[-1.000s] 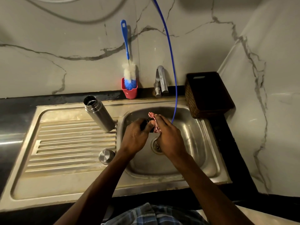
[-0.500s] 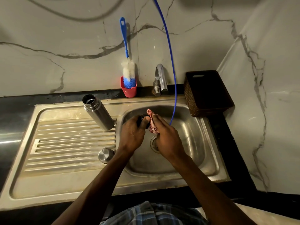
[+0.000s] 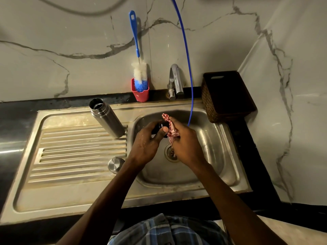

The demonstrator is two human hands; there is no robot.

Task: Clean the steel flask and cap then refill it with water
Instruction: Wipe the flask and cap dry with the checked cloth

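At the centre of the frame, over the sink basin, the left hand is curling its fingers and thumb around a small dark part, which looks to be the flask's inner stopper or cap piece, though most of it is hidden. Just to its right, the right hand is pinching a bunched red-and-white cloth and pressing it against that dark part.

By my reading the cap cleaning is under way. The steel flask is standing open-mouthed at the upper left of the basin, on the ribbed drainboard, leaning in this wide view; whether it is already washed I cannot tell. A round steel lid is lying on the drainboard, lower left of the hands. Refilling seems wholly ahead.

Further out, the tap is showing no stream. A blue hose is hanging into the basin right of the hands and may be getting in the way. A bottle brush is standing in a red holder at upper centre; a dark woven basket is sitting at upper right.
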